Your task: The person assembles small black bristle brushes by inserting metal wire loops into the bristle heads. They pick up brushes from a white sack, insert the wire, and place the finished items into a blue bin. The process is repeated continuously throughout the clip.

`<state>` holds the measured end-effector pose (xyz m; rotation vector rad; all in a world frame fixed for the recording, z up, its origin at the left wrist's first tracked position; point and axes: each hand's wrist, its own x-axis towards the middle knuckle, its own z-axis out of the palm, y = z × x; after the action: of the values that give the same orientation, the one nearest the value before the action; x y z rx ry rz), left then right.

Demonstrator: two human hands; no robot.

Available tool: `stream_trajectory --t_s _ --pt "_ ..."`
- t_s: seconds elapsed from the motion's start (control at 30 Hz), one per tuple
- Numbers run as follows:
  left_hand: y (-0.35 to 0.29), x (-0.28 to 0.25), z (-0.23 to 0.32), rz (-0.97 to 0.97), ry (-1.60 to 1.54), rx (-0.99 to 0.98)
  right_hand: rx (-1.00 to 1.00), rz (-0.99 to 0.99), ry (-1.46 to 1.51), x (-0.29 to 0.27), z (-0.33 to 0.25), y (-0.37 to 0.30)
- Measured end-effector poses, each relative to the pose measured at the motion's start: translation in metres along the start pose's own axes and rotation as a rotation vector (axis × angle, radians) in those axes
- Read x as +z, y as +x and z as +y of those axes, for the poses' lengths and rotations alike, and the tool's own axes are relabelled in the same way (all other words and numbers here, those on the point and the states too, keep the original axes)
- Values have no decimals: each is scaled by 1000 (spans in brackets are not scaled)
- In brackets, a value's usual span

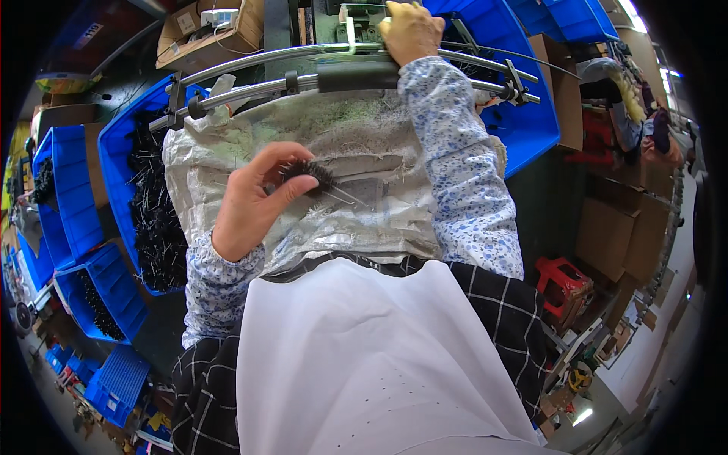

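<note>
My left hand (pixel 262 197) is closed around small black bristle brushes (pixel 307 176), thumb and fingers pinching the bristles. Their thin wire stems point away to the right, above a pale, stained cloth (pixel 341 212) spread in front of me. Reaching forward, my right hand (pixel 413 34) has its fingers curled at a green machine (pixel 360 30) behind two metal rails (pixel 262 87). What those fingers grip is hidden. A dark sleeve (pixel 356 74) surrounds part of the nearer rail, close to my right wrist.
A blue bin (pixel 114 163) at the left holds a heap of black wire-stemmed brushes (pixel 155 205). Another blue bin (pixel 535 114) stands at the right, beside cardboard. Stacked blue bins (pixel 72 182) sit further left. A cardboard box (pixel 208 42) is at the far left, and a red stool (pixel 561 288) at the right.
</note>
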<state>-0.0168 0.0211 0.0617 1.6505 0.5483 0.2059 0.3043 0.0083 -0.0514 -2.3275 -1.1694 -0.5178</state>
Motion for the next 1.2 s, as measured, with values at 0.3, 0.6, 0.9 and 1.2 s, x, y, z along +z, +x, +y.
stream_trajectory --t_s 0.3,0.6,0.9,1.2 --pt "0 -3 0 159 -178 11 -39 -229 -70 -23 64 25" --pt "5 0 -3 174 -164 2 26 38 -283 -85 103 32" --pt "16 17 -3 227 -190 87 -98 -867 856 -155 -94 -73" --pt "3 14 -12 374 -144 196 -133 -950 966 -149 -100 -78"
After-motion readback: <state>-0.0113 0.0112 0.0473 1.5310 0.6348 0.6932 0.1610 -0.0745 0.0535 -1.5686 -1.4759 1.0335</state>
